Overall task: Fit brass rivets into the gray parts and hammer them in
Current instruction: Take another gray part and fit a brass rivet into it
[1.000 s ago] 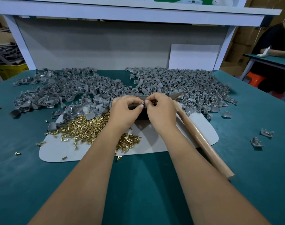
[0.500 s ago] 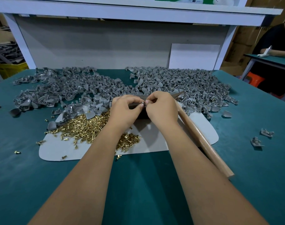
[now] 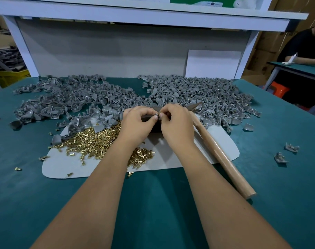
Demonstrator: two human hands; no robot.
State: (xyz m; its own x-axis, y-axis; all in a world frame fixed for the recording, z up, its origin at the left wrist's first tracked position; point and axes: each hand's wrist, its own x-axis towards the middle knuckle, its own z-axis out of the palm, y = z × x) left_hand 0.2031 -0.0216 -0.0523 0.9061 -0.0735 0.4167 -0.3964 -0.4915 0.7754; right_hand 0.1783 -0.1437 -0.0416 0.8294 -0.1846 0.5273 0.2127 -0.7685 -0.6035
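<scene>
Above the pale mat (image 3: pixel 180 159) on the table (image 3: pixel 153 203), left hand (image 3: pixel 137 123) and right hand (image 3: pixel 176 124) each pinch one small gray part (image 3: pixel 157 115) in a narrow grip, beside the hammer (image 3: pixel 221 157).

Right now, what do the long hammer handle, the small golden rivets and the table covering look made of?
Long hammer handle: likely wood, smooth tan, faint grain. Small golden rivets: brass-like metal, shiny yellow glints. Teal table covering: matte, probably rubber or vinyl mat; unclear.
</scene>
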